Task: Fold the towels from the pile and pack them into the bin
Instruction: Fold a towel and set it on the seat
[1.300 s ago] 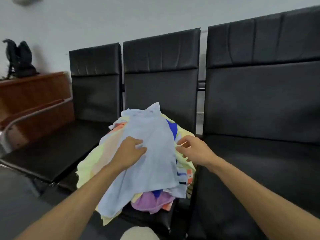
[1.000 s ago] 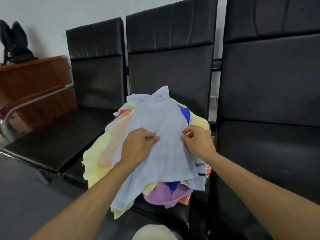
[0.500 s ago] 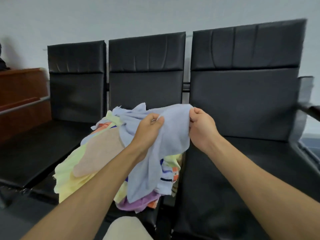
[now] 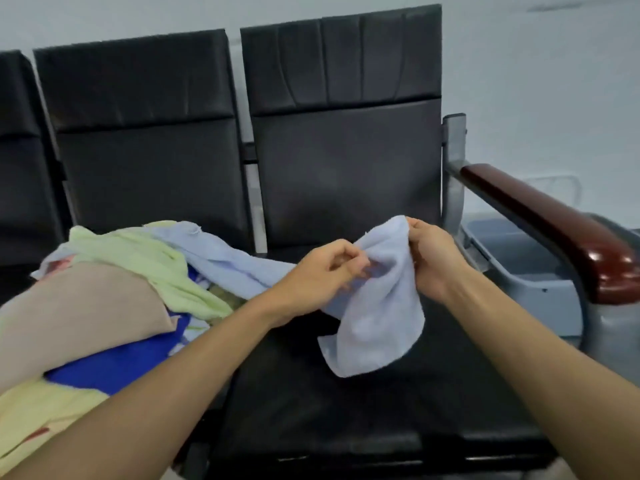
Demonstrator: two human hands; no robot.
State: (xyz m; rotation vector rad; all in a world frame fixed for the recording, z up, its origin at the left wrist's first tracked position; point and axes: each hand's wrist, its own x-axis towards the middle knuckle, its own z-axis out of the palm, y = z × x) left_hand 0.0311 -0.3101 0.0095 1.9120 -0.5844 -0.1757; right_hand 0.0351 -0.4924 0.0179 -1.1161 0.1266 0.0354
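Hiding behind the wooden armrest [image 4: 554, 230], the grey bin [image 4: 540, 296] showed only part of its rim and one wall, and its inside was hard to make out. The pile [image 4: 114, 306] of towels ran off the left edge of the view, its near side covered by the left forearm [image 4: 173, 393]. A light blue towel [image 4: 377, 317] hung between the two hands above the black seat [image 4: 346, 403]. The right hand [image 4: 431, 258] pinched its top edge with curled fingers, and the left hand [image 4: 322, 271] gripped it just beside, blurred at the fingertips. One end trailed back onto the pile. The other drooped below the hands, well apart from the bin; whether it touched the seat I could not tell.
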